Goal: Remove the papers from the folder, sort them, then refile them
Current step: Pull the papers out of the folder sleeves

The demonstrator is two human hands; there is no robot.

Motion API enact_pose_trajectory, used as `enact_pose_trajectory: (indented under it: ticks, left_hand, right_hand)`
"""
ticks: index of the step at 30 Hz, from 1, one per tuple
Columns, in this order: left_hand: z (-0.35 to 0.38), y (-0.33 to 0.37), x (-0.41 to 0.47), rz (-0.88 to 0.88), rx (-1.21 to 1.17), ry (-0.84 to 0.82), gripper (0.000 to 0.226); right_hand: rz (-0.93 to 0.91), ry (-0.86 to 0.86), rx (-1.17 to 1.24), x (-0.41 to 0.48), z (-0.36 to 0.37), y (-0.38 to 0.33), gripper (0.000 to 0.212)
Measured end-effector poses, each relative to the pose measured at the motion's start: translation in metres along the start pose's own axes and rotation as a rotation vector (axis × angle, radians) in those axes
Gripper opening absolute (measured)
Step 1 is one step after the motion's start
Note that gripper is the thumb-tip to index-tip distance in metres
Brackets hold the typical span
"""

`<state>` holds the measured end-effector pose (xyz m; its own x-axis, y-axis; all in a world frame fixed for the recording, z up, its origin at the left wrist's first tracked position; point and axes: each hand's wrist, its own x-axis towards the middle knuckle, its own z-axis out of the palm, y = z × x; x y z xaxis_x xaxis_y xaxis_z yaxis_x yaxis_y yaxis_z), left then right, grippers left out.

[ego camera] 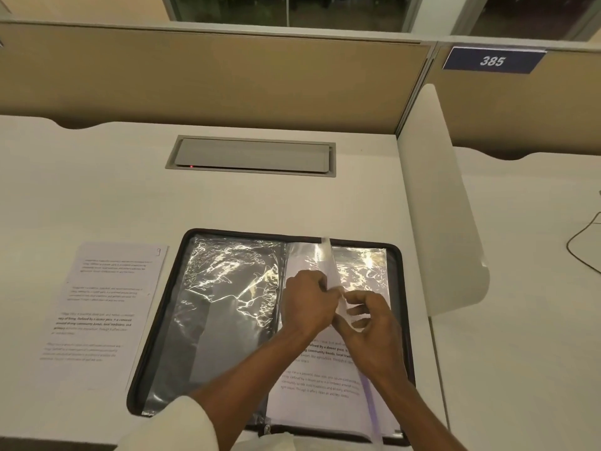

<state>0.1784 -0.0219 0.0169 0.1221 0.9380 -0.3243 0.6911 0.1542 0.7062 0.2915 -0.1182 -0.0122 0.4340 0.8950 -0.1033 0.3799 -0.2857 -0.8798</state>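
Note:
A dark zip folder lies open on the white desk, with shiny clear plastic sleeves on both halves. On its right half lies a printed sheet. My left hand and my right hand meet above that half, each pinching the edge of a raised sleeve or page that stands up between them. Whether it is plastic or paper I cannot tell. A loose printed paper lies flat on the desk, left of the folder.
A grey cable hatch is set into the desk behind the folder. A white divider panel stands to the right, a tan partition at the back. A sign reading 385 and a cable lie beyond the divider.

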Motion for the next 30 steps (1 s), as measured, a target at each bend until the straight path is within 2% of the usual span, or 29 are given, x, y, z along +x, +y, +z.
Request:
enact_pose_trajectory:
  ticks: [3,7,12,16,19,21,24,27,30]
  left_hand:
    - [0.000,-0.004,-0.002,-0.030,-0.113,0.029,0.053]
    - [-0.002,-0.009,-0.003,-0.017,-0.212,0.055,0.060]
    - [-0.004,-0.012,-0.007,-0.009,-0.237,0.071,0.053]
    - [-0.009,-0.022,-0.009,-0.020,-0.273,0.087,0.047]
    - [-0.014,-0.027,-0.012,-0.046,-0.290,0.101,0.045]
    - [-0.014,-0.030,-0.015,-0.039,-0.297,0.121,0.046]
    - [-0.011,-0.029,-0.018,-0.031,-0.255,0.165,0.052]
    - [-0.006,-0.020,-0.019,-0.006,-0.176,0.201,0.051]
    - [-0.003,-0.006,-0.020,0.020,-0.005,0.211,0.047]
  right_hand:
    - [0.033,-0.011,0.007,0.000,-0.001,0.001,0.063]
    - [0.100,-0.037,0.005,0.003,-0.002,0.001,0.080]
    - [0.163,-0.022,0.038,0.012,-0.008,-0.003,0.064]
    - [0.164,0.011,-0.024,0.021,-0.014,0.008,0.050]
    - [0.143,0.085,-0.162,0.028,-0.017,0.015,0.060]
    - [0.036,0.137,-0.300,0.033,-0.017,0.016,0.069]
    - [-0.097,0.113,-0.295,0.049,-0.018,0.003,0.050]
    - [-0.041,-0.031,-0.121,0.073,-0.019,-0.030,0.024]
    - [0.011,-0.193,-0.053,0.107,-0.015,-0.068,0.016]
